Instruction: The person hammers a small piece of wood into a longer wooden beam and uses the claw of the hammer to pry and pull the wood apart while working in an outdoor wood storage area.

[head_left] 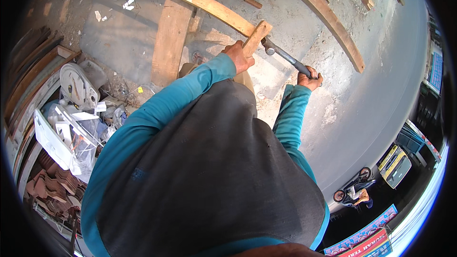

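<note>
My left hand (238, 56) is closed round a short wooden block (256, 39), which it holds at a slant against the end of a long wooden beam (204, 4). A hammer (287, 58) with a dark grip is in my right hand (310, 78), whose fingers wrap its handle end. The hammer's head meets the upper end of the block, or lies right beside it; I cannot tell which. Beneath the long beam runs a wide plank (172, 31), crossing it.
Another long timber (323, 14) lies on the dusty ground to the right, with more lengths beyond it. At left are a white plastic lid (76, 85), bagged scraps, and stacked roof tiles (57, 185). A road with a motorbike (354, 191) runs along the right.
</note>
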Tool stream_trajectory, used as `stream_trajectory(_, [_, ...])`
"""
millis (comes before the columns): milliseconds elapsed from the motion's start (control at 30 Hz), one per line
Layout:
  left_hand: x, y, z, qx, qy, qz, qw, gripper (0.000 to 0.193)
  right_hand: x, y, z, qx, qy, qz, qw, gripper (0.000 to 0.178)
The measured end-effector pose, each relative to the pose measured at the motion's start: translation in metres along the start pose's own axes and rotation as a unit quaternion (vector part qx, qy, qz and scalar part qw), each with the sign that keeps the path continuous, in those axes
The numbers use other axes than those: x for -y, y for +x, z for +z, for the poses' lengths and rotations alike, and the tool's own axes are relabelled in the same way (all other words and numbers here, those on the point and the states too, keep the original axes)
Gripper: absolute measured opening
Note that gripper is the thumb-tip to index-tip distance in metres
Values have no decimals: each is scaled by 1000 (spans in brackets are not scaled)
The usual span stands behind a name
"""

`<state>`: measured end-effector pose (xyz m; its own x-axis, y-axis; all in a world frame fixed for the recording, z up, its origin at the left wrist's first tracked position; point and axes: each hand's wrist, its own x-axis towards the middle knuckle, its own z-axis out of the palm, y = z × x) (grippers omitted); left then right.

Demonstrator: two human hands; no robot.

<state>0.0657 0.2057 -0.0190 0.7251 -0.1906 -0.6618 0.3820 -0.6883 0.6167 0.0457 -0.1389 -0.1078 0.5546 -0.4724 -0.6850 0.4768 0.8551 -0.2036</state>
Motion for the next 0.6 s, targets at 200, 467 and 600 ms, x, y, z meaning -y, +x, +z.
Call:
stream_trajectory(200, [-5, 13, -13, 54, 7, 23, 998, 69, -8, 32, -29, -63, 26, 75, 995, 31])
stream_trajectory(467, [8, 36, -14, 25, -37, 54, 998, 63, -5, -36, 22, 45, -1, -40, 998, 26])
stream_trajectory(600, [3, 24, -8, 34, -9, 52, 998, 62, -7, -5, 18, 33, 29, 32, 998, 26])
